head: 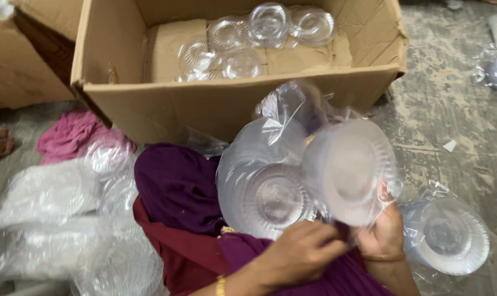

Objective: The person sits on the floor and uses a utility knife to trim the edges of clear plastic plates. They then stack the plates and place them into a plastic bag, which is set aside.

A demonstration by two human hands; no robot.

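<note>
Two hands meet at our lap. Our right hand (383, 233) pinches a bagged clear plate stack (350, 167) standing just above it; our left hand (300, 252) curls its fingers together beside it.

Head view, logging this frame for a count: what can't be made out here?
- Bagged plates: the number in each stack; film glare and motion blur hide the edges.
- Left hand: fingers curl under the plastic, contact point hidden.
- Right hand: fingers partly behind a plate.
- Cardboard box: the front wall hides its near floor; clear dishes overlap, uncountable.
- Bagged stack by the right hand: count unreadable through wrap.
</note>
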